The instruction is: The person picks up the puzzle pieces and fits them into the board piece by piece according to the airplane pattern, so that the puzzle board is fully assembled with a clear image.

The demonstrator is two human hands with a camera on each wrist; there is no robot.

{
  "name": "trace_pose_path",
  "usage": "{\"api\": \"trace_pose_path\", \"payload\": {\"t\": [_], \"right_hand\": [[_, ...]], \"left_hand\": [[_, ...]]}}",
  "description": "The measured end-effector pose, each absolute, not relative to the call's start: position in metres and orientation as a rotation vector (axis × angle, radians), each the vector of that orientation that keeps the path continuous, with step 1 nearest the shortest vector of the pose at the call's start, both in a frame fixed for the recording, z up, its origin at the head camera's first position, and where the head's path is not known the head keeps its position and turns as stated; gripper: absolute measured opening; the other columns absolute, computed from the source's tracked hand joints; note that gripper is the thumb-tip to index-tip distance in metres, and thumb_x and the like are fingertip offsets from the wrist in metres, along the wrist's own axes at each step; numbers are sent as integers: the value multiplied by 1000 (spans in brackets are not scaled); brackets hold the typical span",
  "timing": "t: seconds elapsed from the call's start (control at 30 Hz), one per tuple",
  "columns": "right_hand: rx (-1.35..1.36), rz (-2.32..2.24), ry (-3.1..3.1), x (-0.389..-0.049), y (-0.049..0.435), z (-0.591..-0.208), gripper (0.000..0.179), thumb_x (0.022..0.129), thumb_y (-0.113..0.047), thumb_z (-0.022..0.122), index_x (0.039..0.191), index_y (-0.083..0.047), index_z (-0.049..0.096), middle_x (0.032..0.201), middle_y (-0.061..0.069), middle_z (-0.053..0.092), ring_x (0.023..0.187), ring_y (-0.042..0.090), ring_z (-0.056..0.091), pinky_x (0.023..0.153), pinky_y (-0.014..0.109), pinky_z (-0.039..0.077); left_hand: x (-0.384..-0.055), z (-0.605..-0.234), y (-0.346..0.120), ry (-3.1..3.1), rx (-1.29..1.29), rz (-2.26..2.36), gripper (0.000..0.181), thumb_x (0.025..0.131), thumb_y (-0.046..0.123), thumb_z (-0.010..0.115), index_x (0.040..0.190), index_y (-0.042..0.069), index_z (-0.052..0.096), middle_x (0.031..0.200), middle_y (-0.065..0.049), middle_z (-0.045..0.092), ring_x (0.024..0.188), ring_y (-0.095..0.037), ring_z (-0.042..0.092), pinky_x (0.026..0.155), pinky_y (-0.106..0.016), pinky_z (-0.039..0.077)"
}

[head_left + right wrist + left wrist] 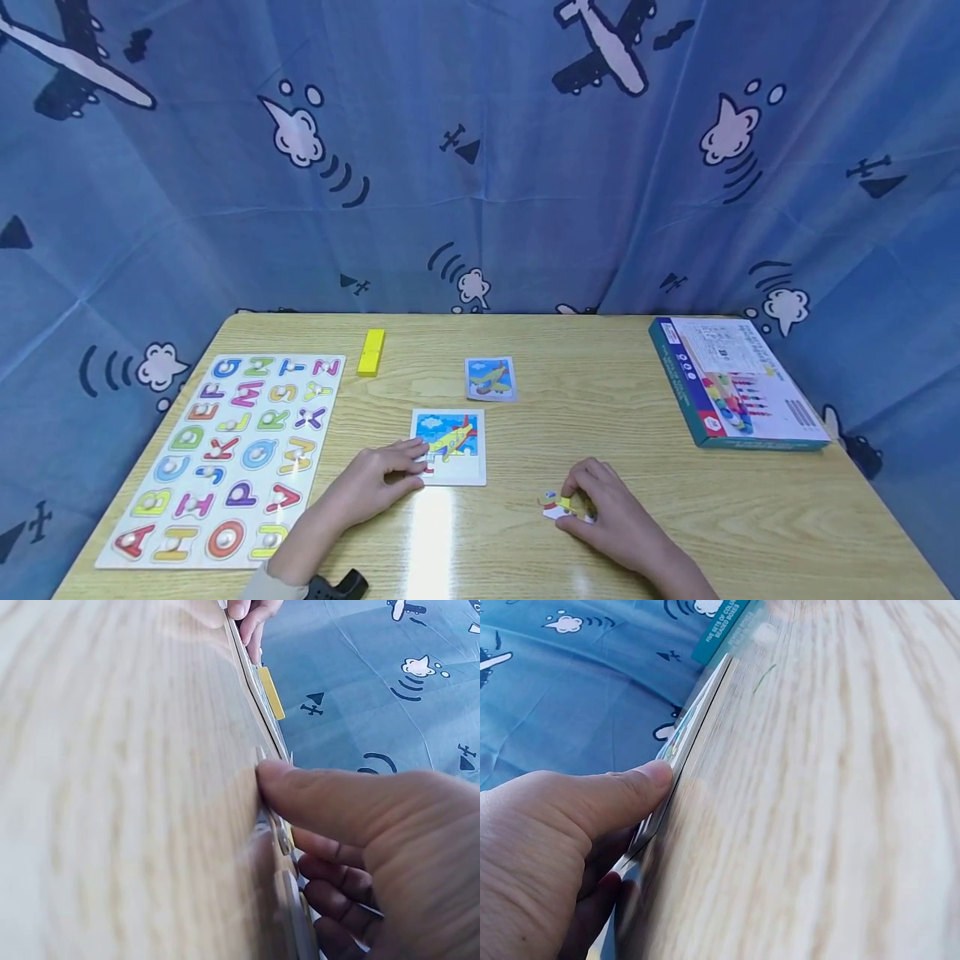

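Note:
A jigsaw puzzle board (470, 472) with a yellow airplane picture lies flat on the table, its lower part partly white. My left hand (386, 481) grips the board's left side, thumb at the near edge and fingertips on the picture's left part. To the right, my right hand (611, 517) pinches at a puzzle piece (566, 504) low on the tabletop, thumb on the near side. Other loose pieces (553, 512) lie beside and under its fingers, some hidden. Beyond the board is a picture card (491, 379) with a yellow airplane.
An alphabet board (251, 425) with colourful knobbed letters takes up the table's left side. A yellow block (371, 352) lies near the back edge. At the back right rests a flat box (742, 383). A blue airplane-print curtain (480, 167) hangs behind the wooden table (585, 392).

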State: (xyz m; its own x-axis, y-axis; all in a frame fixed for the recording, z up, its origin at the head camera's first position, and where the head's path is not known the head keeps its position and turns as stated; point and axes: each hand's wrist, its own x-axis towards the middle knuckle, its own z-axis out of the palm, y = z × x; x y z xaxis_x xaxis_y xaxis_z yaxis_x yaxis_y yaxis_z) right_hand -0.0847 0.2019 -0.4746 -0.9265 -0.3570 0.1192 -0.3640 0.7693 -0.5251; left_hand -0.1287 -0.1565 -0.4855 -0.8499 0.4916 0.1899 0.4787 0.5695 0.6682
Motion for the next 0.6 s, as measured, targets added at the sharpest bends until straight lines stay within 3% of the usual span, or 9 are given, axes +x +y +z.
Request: {"api": "trace_pose_path", "payload": {"t": [0.3,0.6], "right_hand": [[711,785,-2812,-85,200,-475,25,77,-23,78,94,-24,59,96,-19,57,89,-1,51,76,27,51],[776,769,-2756,-85,199,-474,26,79,-19,76,102,-21,65,100,-16,63,92,2,57,77,26,54]], "left_hand": [[-129,-486,-157,2764,838,1167,23,86,25,70,105,15,74,127,2,62,124,-17,54,103,-39,46],[-129,-486,-156,2772,841,1162,23,85,24,70,106,15,74,127,2,62,124,-17,54,104,-39,45]]}}
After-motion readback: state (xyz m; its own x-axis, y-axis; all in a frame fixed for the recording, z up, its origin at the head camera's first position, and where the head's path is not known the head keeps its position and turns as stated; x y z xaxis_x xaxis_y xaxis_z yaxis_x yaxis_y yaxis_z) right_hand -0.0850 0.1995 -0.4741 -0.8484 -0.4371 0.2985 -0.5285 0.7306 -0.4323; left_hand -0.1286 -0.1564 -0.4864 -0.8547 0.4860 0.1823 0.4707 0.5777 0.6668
